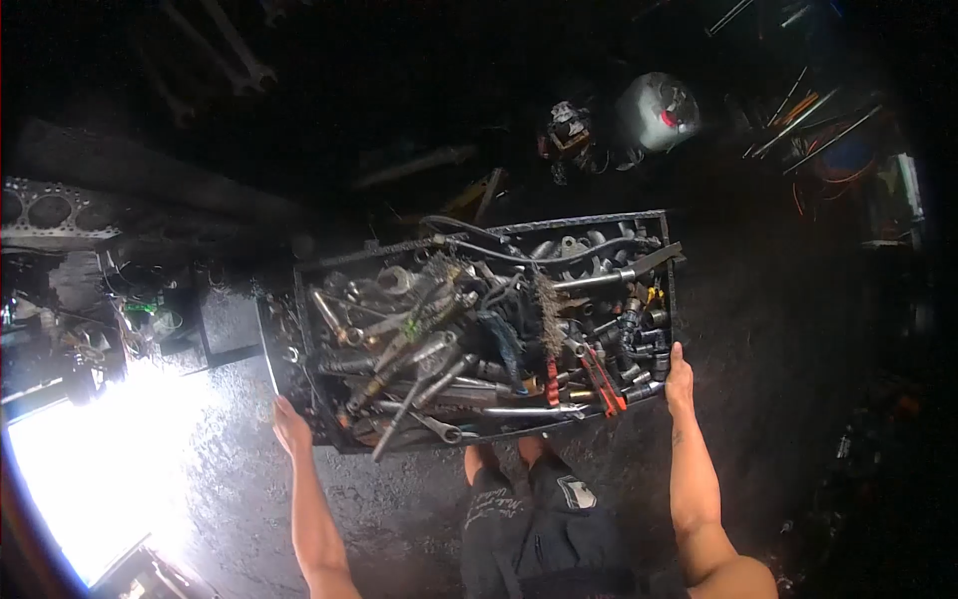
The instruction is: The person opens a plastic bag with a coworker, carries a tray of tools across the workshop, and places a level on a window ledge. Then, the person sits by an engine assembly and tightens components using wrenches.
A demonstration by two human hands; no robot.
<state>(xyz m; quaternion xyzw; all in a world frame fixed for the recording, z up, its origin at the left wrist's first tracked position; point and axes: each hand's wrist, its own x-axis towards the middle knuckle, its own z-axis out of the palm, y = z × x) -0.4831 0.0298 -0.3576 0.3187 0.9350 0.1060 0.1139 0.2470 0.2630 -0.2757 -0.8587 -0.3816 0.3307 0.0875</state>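
Observation:
A wide black tool tray [671, 290] is held up in front of my body, packed with loose hand tools. My left hand [291, 427] grips its left end, and my right hand [680, 379] is wrapped round the right edge with the thumb on top. Inside lie spanners [429, 427], sockets [639, 339], a red-handled tool [604, 384] and a wire brush [549, 309]. A dark hose [559, 258] curves along the far side. The fingers of both hands are mostly hidden under the tray.
Bright light [100, 479] glares at the lower left. A metal plate with round holes [55, 212] is at the left. Beyond the tray are a whitish rounded container [659, 112] and several thin rods [798, 125]. Dark, rough floor [399, 509] lies below.

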